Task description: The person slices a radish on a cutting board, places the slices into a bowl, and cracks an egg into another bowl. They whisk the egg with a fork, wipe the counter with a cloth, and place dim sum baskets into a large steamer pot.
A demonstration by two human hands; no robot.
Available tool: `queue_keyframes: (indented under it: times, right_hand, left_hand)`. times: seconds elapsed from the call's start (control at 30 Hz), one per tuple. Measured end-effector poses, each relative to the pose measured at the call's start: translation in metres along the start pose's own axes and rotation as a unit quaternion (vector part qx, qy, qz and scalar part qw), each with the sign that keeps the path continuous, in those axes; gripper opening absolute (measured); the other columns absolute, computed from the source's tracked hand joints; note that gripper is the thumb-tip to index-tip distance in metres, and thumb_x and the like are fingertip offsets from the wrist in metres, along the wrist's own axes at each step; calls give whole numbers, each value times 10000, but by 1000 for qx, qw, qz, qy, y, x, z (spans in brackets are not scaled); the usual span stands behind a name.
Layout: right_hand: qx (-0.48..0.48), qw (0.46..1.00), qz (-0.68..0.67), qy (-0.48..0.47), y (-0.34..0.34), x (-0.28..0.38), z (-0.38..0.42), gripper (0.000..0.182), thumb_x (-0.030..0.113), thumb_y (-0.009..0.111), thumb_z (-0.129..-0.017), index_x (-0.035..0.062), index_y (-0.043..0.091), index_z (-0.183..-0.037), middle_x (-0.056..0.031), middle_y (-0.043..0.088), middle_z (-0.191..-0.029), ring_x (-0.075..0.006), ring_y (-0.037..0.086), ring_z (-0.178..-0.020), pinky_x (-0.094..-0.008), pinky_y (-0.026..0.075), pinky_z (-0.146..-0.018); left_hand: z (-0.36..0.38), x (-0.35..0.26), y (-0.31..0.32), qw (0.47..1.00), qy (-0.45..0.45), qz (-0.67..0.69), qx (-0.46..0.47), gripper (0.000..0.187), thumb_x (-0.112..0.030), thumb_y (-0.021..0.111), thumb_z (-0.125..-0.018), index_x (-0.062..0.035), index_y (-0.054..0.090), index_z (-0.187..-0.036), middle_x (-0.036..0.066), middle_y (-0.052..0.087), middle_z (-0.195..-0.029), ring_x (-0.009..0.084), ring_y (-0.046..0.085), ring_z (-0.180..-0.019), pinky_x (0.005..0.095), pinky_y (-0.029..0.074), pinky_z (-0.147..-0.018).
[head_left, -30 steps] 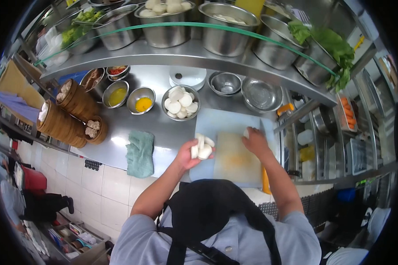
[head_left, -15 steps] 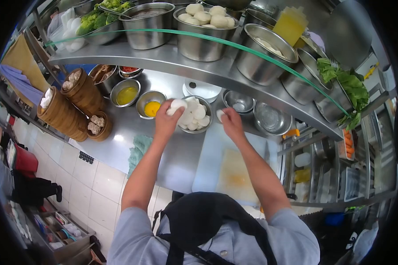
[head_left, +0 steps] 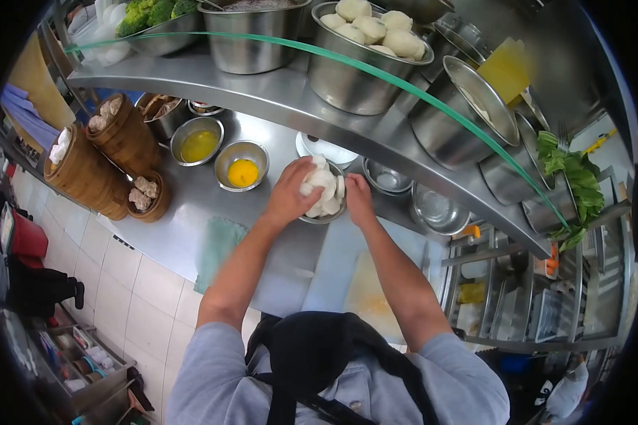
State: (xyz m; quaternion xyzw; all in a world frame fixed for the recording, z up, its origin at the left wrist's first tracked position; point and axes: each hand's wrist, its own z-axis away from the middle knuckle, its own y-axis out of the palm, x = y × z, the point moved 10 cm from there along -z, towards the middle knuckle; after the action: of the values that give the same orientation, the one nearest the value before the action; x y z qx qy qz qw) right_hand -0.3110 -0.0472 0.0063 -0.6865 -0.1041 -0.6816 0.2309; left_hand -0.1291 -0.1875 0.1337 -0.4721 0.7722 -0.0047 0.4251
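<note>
A metal bowl (head_left: 320,220) heaped with round white slices (head_left: 323,202) stands on the steel counter. My left hand (head_left: 288,195) curls over its left side, thumb and fingers closed round some of the white pieces. At the right rim, my right hand (head_left: 359,201) pinches a thin white slice (head_left: 340,188) held on edge against the heap. A white round scale-like plate (head_left: 340,154) sits just behind the bowl. To the left is a bowl with orange-yellow egg yolk (head_left: 242,173), beside another with yellow liquid (head_left: 199,145).
A white cutting board (head_left: 337,258) lies in front of me, a green cloth (head_left: 216,248) to its left. Bamboo steamers (head_left: 96,177) stand at the left. Metal bowls (head_left: 439,209) sit at right. Overhead, a steel shelf (head_left: 262,92) carries several full containers.
Both hands have come together at the bowl: the left lowered its white piece onto the heap, the right moved left to the rim with its slice. The camera view has shifted slightly.
</note>
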Motion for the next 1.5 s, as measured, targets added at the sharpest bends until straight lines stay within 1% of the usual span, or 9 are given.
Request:
queue_keyframes:
  times: [0.3, 0.4, 0.57, 0.8, 0.9, 1.0, 1.07, 1.1, 1.5]
  right_hand:
    - [24, 997, -18, 70, 20, 5, 3, 434, 389, 496, -1012, 13, 612, -1195, -133, 660, -1132, -222, 612, -1063, -345, 452, -952]
    - [24, 997, -29, 66, 20, 8, 6, 386, 363, 495, -1026, 38, 613, -1199, -68, 627, -1102, -163, 567, -1022, -311, 451, -923]
    - [34, 992, -47, 114, 17, 3, 10, 450, 372, 457, -1050, 30, 580, -1314, -100, 627, -1240, -187, 580, -1132, -319, 443, -977]
    - [17, 990, -42, 131, 9, 22, 5, 498, 385, 468, -1011, -22, 612, -1260, -179, 661, -1159, -230, 627, -1073, -363, 468, -951]
    - [57, 991, 121, 17, 13, 36, -30, 465, 386, 566, -970, 13, 632, -1239, -159, 668, -1167, -201, 620, -1083, -339, 471, -951]
    - [79, 940, 329, -42, 28, 59, -52, 423, 369, 560, -950, 1, 669, -1125, -191, 691, -1042, -279, 653, -1009, -369, 487, -920]
    - [-19, 850, 439, -290, 36, 121, -49, 432, 377, 529, -952, -16, 678, -1049, -195, 694, -981, -380, 653, -938, -417, 505, -866]
    - [36, 804, 532, -265, 47, 89, -90, 461, 400, 489, -960, -7, 663, -1088, -195, 696, -960, -445, 643, -879, -468, 508, -843]
    - [87, 791, 495, -349, 99, 102, -109, 396, 340, 507, -948, 4, 652, -1102, -191, 695, -956, -423, 654, -846, -468, 520, -805]
  left_hand:
    - [-8, -5, 17, 998, -18, -5, 56, 636, -280, 787, -765, -45, 595, -1324, 196, 558, -1386, 408, 451, -1346, 469, 367, -1143]
    - [-6, -5, 24, 997, -9, -23, 67, 637, -321, 780, -766, -55, 606, -1318, 185, 550, -1412, 414, 451, -1348, 473, 359, -1147]
    - [-5, -6, 37, 988, 25, -73, 133, 637, -374, 776, -760, -90, 622, -1309, 151, 550, -1431, 410, 464, -1344, 486, 357, -1142]
    - [-5, -9, 38, 987, 34, -59, 148, 642, -393, 771, -763, -96, 621, -1312, 160, 543, -1440, 409, 458, -1353, 497, 350, -1142]
    - [-1, -10, 35, 987, 36, -65, 140, 643, -402, 768, -771, -93, 618, -1316, 163, 541, -1442, 415, 456, -1353, 500, 348, -1143]
    - [5, -10, 34, 987, 20, -72, 144, 646, -428, 751, -790, -94, 611, -1325, 163, 528, -1455, 421, 440, -1364, 511, 342, -1140]
    - [10, -7, 35, 984, 2, -102, 144, 656, -457, 728, -808, -97, 600, -1341, 162, 512, -1472, 426, 424, -1376, 523, 337, -1131]
    - [11, -7, 34, 985, -5, -103, 135, 656, -457, 728, -808, -97, 600, -1341, 162, 512, -1472, 426, 424, -1376, 523, 337, -1131]
    - [13, 1, 26, 989, -80, -94, 83, 685, -479, 738, -786, -97, 601, -1337, 139, 496, -1482, 410, 407, -1386, 523, 335, -1124]
